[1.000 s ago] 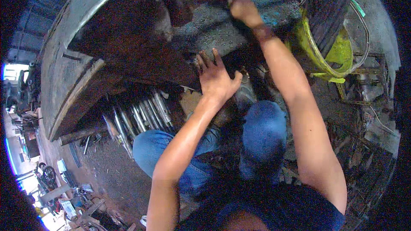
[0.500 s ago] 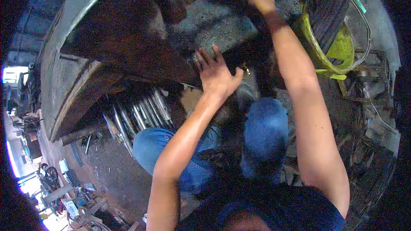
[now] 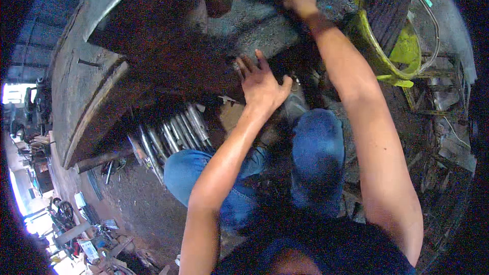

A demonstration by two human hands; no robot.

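My left hand is open with its fingers spread, dark smudges on it, beside the near edge of a gritty dark surface. Whether its fingertips touch that surface I cannot tell. Farther out and to the right, my right hand is closed in a fist over the same surface. Shadow and blur hide what it grips, if anything. A pale, crumpled cloth-like piece hangs over the dark area left of the hands.
At the right stands a yellow bucket packed with thin dark rods. Several metal tubes lie left of my knees. A large worn panel rises at the left. A brown scrap is by my left forearm.
My right hand has shifted slightly left across the gritty surface, still closed. The left hand stays spread in nearly the same place. The whole view has moved a little.
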